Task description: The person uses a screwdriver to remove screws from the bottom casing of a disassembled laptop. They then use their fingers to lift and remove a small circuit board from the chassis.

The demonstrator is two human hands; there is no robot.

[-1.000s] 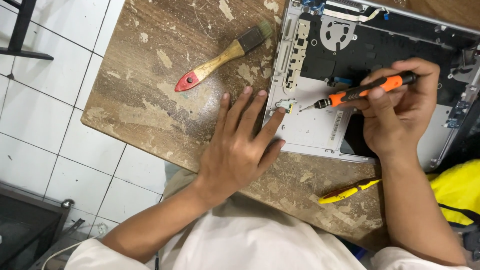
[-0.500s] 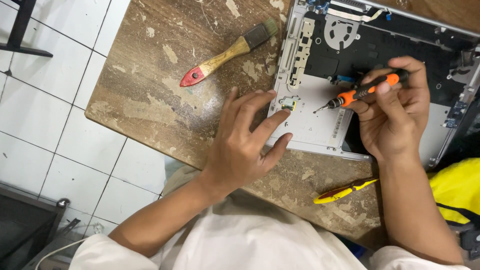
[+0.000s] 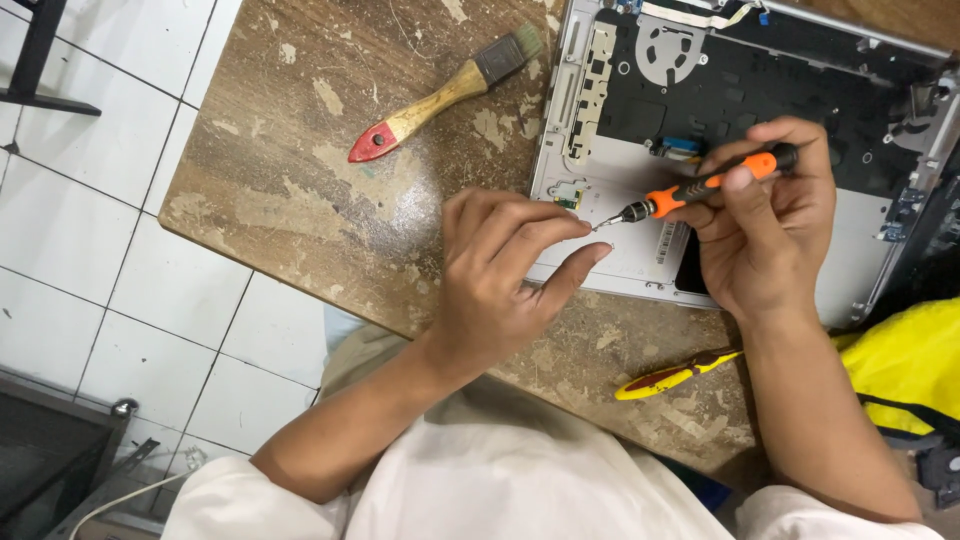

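An opened laptop chassis [image 3: 640, 262] lies on a worn wooden table [image 3: 300, 200], its inner parts exposed. My right hand [image 3: 770, 225] grips an orange and black screwdriver [image 3: 705, 183], tilted with its tip pointing left toward my left fingertips. My left hand [image 3: 505, 275] rests at the chassis's lower left corner, its fingers curled with the forefinger and thumb pinched near the screwdriver tip; whether a screw is between them is too small to tell. A small green circuit piece [image 3: 568, 193] sits just above those fingers.
A paintbrush [image 3: 440, 95] with a wooden handle and red end lies on the table to the upper left. A yellow and red tool [image 3: 672, 376] lies near the table's front edge. Something yellow [image 3: 905, 365] sits at the right. White floor tiles [image 3: 90, 230] surround the table.
My left hand has curled its fingers from a flat spread into a pinch at the screwdriver tip. The screwdriver has tilted and shifted slightly left toward those fingers.
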